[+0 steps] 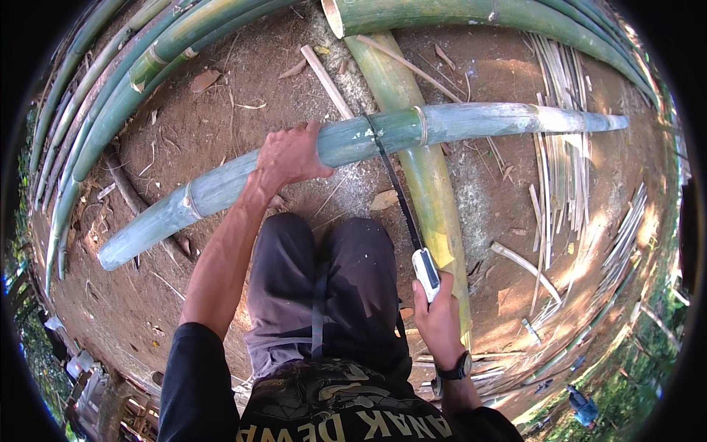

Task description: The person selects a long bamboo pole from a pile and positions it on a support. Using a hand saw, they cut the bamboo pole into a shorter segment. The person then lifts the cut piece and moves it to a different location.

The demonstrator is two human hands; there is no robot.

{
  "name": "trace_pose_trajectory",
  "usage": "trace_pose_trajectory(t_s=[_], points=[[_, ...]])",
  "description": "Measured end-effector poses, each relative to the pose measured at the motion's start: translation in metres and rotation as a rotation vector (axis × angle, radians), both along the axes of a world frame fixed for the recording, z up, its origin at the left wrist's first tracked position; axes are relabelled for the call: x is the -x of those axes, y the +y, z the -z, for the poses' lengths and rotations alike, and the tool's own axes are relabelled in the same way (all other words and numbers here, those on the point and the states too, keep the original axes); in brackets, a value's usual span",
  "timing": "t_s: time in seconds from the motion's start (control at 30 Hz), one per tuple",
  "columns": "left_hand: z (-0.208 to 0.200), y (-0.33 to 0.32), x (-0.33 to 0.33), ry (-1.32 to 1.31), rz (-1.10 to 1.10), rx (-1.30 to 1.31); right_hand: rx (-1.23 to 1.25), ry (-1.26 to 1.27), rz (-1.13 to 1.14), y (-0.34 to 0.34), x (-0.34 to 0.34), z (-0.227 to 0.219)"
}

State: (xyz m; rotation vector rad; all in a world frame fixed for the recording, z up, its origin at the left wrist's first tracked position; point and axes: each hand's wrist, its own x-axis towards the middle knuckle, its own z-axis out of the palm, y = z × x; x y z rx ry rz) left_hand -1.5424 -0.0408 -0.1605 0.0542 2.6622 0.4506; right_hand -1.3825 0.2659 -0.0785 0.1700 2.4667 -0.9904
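A long green bamboo pole [471,123] with a whitish bloom lies crosswise before me, resting on another yellow-green bamboo pole [434,191] beneath it. My left hand [293,153] presses on the crosswise pole left of its middle, fingers wrapped over the far side. In my right hand [440,318] is the white and dark handle of a hand saw [398,193]. Its dark toothed blade runs up and away from me, and the far part lies across the pole, right of my left hand. Pale dust marks the pole beside the blade; how deep the blade sits cannot be made out.
Several long bamboo poles [140,81] are stacked at the far left. A thick cut bamboo [420,16] lies across the far side. Split bamboo strips [563,162] lie in bundles at right. Sticks, dry leaves [205,81] and sawdust are scattered over the brown dirt.
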Motion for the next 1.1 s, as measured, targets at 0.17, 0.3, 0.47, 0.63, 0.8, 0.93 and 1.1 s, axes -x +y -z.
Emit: trace_pose_trajectory(t_s=[0.17, 0.3, 0.47, 0.63, 0.8, 0.93, 1.1], points=[[0.002, 0.013, 0.012, -0.026, 0.034, -0.017, -0.137, 0.163, -0.06, -0.076, 0.115, 0.073], [0.004, 0.001, 0.006, -0.061, 0.031, -0.012, -0.107, 0.084, -0.072, -0.054, 0.082, 0.053], [-0.003, 0.001, 0.003, -0.064, 0.009, 0.011, 0.037, 0.097, -0.003, 0.004, -0.01, 0.005], [0.002, 0.018, 0.008, -0.005, 0.041, -0.024, -0.106, 0.192, -0.007, -0.071, 0.112, 0.088], [0.004, -0.004, 0.001, -0.057, 0.008, 0.015, -0.05, 0.073, -0.052, -0.014, 0.011, 0.032], [-0.008, 0.002, 0.005, -0.055, 0.02, 0.025, 0.028, 0.064, -0.014, 0.005, -0.009, -0.003], [0.003, 0.013, 0.006, 0.014, 0.036, -0.003, -0.082, 0.229, -0.062, -0.073, 0.116, 0.084]])
